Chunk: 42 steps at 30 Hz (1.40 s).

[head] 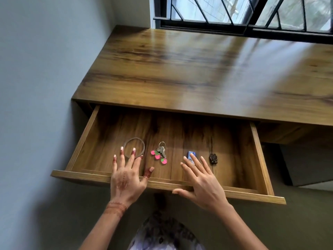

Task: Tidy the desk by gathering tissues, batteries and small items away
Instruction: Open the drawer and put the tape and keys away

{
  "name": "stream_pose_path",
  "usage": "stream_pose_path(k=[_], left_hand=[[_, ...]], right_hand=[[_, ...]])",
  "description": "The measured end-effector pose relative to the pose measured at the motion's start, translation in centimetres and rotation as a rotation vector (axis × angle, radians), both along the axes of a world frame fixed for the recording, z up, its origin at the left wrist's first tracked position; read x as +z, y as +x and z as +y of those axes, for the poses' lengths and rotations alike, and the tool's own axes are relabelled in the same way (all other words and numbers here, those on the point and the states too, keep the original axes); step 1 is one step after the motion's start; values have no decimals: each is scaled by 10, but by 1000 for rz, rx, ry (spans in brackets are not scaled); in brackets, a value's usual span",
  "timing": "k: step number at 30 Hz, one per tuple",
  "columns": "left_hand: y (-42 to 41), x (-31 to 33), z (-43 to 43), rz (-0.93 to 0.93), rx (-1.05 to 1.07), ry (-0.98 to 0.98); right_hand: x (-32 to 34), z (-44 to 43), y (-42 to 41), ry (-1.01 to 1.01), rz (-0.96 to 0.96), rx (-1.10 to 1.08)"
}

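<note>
Wooden desk (180, 69) under a window, its drawer (162, 184) pulled out.
Inside lie a ring (142, 144), keys (161, 153), a blue item (190, 153), perhaps a small box, and a dark object (213, 158); left hand (127, 179) and right hand (203, 184) hover with fingers spread, holding nothing.

Henna patterns on left hand (126, 179) and wrist; pale nail polish; patterned lilac-grey garment (165, 233)

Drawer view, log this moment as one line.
drawer: open | inside: hair band, keys, small blue item, dark clip | left hand, right hand: empty, over front edge
</note>
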State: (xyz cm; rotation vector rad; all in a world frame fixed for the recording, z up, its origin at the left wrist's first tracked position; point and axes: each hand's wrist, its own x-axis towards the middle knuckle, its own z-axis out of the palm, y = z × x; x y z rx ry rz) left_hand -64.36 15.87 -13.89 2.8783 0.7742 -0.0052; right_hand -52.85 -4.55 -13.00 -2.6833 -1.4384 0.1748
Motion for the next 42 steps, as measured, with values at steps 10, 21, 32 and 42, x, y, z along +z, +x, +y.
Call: stream_pose_path(k=[10, 21, 32, 42], left_hand=[[35, 3, 17, -50, -79, 59], [111, 6, 60, 10, -167, 132], [183, 5, 85, -201, -155, 28], [198, -14, 79, -533, -121, 204]], right_hand=[[-2, 19, 37, 111, -60, 2], [-1, 59, 120, 104, -150, -61], [-19, 95, 178, 374, -395, -100], [-37, 110, 185, 662, -600, -132]])
